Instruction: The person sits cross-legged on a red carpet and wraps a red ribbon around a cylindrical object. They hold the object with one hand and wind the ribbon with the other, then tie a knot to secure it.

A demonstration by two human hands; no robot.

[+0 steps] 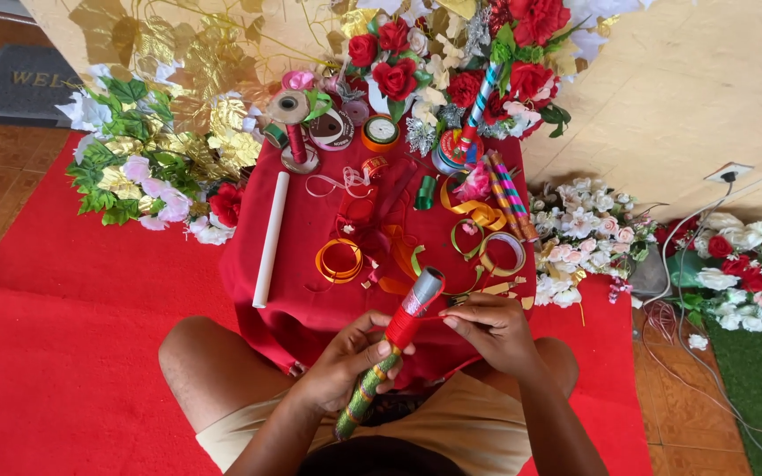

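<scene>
My left hand (346, 361) grips a rolled tube (394, 339) near its lower end. The tube is wrapped in green and gold ribbon at the bottom, red in the middle, and bare grey at the top. My right hand (487, 330) pinches a strand of red ribbon (438, 317) against the tube's red section. Both hands hover over the near edge of a small table covered with a red cloth (302, 300). On the cloth lie an orange ribbon roll (339, 260), loose ribbon strips and a white tube (271, 238).
Artificial flowers surround the table: red and white roses (451, 62) behind, white and pink ones (147, 176) with gold leaves at left, pale ones (584, 229) at right. Ribbon spools (381, 132) and two wrapped sticks (509, 189) sit at the back. Cables (690, 291) run from a wall socket.
</scene>
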